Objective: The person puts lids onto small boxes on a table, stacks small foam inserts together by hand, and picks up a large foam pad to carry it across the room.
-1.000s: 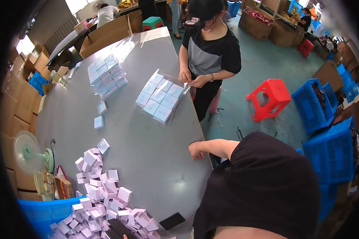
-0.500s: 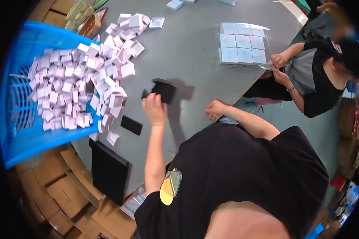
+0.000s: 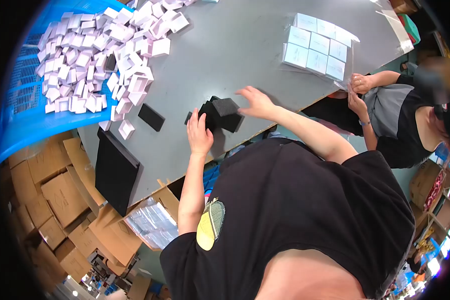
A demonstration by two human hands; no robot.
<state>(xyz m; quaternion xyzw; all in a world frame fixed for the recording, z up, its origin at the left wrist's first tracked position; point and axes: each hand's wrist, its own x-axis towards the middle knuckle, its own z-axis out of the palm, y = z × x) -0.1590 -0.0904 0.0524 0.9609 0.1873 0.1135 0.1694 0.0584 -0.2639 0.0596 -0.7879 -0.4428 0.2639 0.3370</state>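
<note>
Black foam blocks lie in a small loose pile on the grey table, between my two hands. My left hand is at the pile's left side, fingers apart and stretched over its edge. On the other side my right hand is spread, its fingertips close to the nearest block; whether they touch is unclear. A flat black piece rests on the table to the left. Beyond it a large black slab lies at the table's edge. Many small white open boxes are heaped at the upper left.
A blue crate holds much of the heap, which spills onto the grey table. Wrapped light-blue boxes lie at the upper right, by a co-worker's hands. Cardboard boxes and a carton of plastic-wrapped packs stand below the table edge.
The view has turned toward the crate and down. My right hand has moved from the table edge to the foam blocks and spread. The black blocks now lie apart in a pile beside my left hand.
</note>
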